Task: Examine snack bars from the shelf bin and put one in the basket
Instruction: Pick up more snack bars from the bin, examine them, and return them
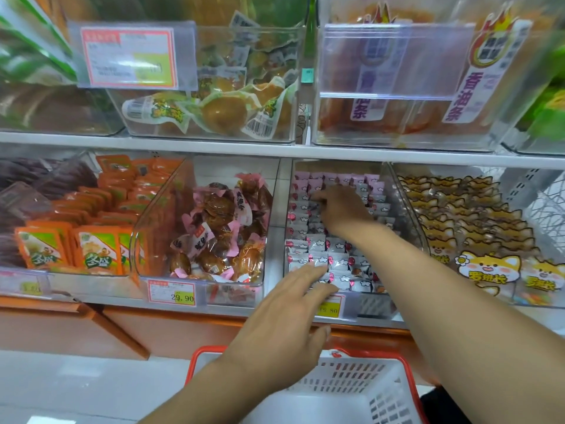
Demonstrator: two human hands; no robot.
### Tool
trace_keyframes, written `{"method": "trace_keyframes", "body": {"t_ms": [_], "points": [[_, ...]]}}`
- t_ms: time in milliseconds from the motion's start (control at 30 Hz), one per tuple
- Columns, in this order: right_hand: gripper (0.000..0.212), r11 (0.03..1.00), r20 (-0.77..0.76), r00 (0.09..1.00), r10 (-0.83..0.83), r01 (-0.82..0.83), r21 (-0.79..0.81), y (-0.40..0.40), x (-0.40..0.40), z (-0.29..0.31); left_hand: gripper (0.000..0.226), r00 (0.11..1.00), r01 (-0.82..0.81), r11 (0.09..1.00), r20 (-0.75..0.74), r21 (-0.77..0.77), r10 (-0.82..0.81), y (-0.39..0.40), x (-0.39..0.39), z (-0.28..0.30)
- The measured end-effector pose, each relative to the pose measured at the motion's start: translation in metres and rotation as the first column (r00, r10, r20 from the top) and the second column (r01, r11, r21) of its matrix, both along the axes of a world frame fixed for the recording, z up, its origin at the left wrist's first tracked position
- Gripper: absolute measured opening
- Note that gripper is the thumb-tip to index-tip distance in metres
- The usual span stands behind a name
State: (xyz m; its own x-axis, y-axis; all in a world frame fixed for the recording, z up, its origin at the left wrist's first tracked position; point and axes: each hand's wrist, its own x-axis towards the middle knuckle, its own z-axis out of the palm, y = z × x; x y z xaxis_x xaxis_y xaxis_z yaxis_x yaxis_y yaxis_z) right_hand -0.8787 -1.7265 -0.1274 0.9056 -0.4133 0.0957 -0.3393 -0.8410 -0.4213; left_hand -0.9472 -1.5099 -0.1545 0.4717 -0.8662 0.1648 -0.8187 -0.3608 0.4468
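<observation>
The bars [318, 240] are packed in rows in one clear bin [406, 206], too many to count, long axes mostly across. The right hand [339, 209] is reached in, grip can't be told. The left hand [284, 328] is held flat, fingers together, at the bin front. One basket [376, 390] sits below.

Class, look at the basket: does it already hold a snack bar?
No. The white basket with the red rim shows only bare floor and walls inside; no bar lies in it.
</observation>
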Motion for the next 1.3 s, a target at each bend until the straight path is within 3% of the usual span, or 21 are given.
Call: {"method": "trace_keyframes", "body": {"t_ms": [133,233,367,467,567,633,767,900,1033,1200,1300], "points": [[0.022,0.995,0.103,0.994,-0.048,0.038,0.097,-0.004,0.004,-0.008,0.051,1.000,0.006,1.000,-0.011,-0.007,-0.006,0.004,0.000,0.002],[0.022,0.991,0.249,0.967,-0.054,0.022,0.132,-0.001,0.004,-0.006,0.047,1.000,0.011,1.000,-0.019,-0.022,-0.011,0.008,-0.001,0.003],[0.022,0.956,0.471,0.862,-0.189,0.052,0.289,0.001,0.004,0.010,0.039,1.000,-0.020,0.997,-0.014,-0.072,0.019,0.011,0.000,0.006],[0.019,0.927,0.546,0.763,-0.346,0.189,0.322,-0.002,-0.004,0.019,0.034,0.995,-0.095,0.977,-0.042,-0.188,0.089,0.011,0.000,0.012],[0.003,0.839,0.636,0.604,-0.480,0.104,0.535,0.009,-0.026,0.029,0.025,0.933,-0.300,0.896,-0.298,-0.328,0.203,0.010,0.000,0.021],[0.010,0.712,0.622,0.549,-0.559,-0.067,0.699,0.023,-0.046,0.034,0.025,0.781,-0.478,0.808,-0.589,-0.345,0.210,0.010,0.003,0.026],[0.009,0.404,0.380,0.709,-0.594,-0.144,0.903,0.052,-0.095,0.025,0.032,0.490,-0.660,0.704,-0.861,-0.263,0.138,0.016,0.011,0.030],[0.019,0.210,0.238,0.805,-0.544,-0.144,0.967,0.070,-0.131,0.015,0.014,0.403,-0.721,0.636,-0.913,-0.274,0.064,0.022,0.011,0.029],[0.030,0.168,0.222,0.874,-0.432,-0.164,0.972,0.074,-0.149,0.011,0.006,0.349,-0.787,0.570,-0.933,-0.237,0.094,0.028,0.017,0.023],[0.034,0.228,0.210,0.873,-0.439,-0.118,0.966,0.066,-0.155,0.010,0.020,0.344,-0.732,0.645,-0.936,-0.218,0.075,0.031,0.022,0.021],[0.024,0.110,0.131,0.876,-0.464,-0.090,0.990,0.059,-0.154,0.006,0.019,0.349,-0.719,0.652,-0.936,-0.240,0.040,0.029,0.022,0.020]]}}
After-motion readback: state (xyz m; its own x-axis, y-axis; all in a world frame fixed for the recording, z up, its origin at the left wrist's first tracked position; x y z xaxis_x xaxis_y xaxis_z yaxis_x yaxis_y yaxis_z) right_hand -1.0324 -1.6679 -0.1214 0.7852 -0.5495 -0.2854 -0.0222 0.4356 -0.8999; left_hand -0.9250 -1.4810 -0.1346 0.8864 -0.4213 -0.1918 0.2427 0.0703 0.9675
